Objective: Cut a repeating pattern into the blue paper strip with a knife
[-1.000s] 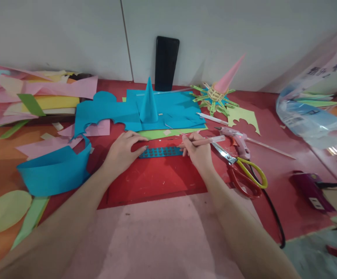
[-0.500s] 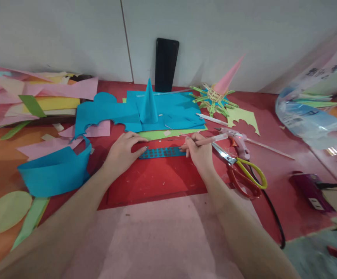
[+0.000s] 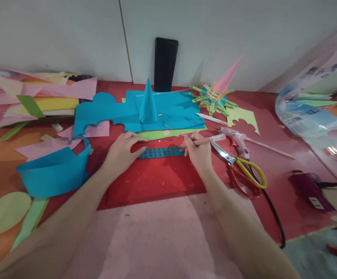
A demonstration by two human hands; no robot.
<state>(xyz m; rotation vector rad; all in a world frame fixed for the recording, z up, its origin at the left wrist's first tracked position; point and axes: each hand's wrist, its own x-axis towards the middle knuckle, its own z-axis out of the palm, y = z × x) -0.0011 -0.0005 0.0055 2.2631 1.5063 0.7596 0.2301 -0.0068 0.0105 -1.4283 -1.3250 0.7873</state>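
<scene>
A narrow blue paper strip [image 3: 161,152] covered in rows of dark marks lies flat on a red sheet [image 3: 156,178]. At the strip's left end my left hand [image 3: 123,152] rests, its thumb and fingers spread apart. My right hand [image 3: 197,152] is closed round a pale pink pen [image 3: 211,139], whose tip is at the strip's right end. Just beyond stands a blue paper cone [image 3: 148,106] on blue sheets [image 3: 180,106]. Right of my right hand lie scissors [image 3: 235,164] with one yellow and one red handle, beside a pink glue gun [image 3: 236,139].
A blue paper band [image 3: 54,172] stands at left, before a pile of coloured paper [image 3: 49,93]. Against the wall leans a phone [image 3: 165,64]. A pink cone on a green-spiked base [image 3: 215,97] sits at back right. A purple power socket box [image 3: 312,192] and plastic bag [image 3: 310,116] are at right.
The view has shifted very slightly. Both hands stay almost in place, with the pen still at the strip's right end.
</scene>
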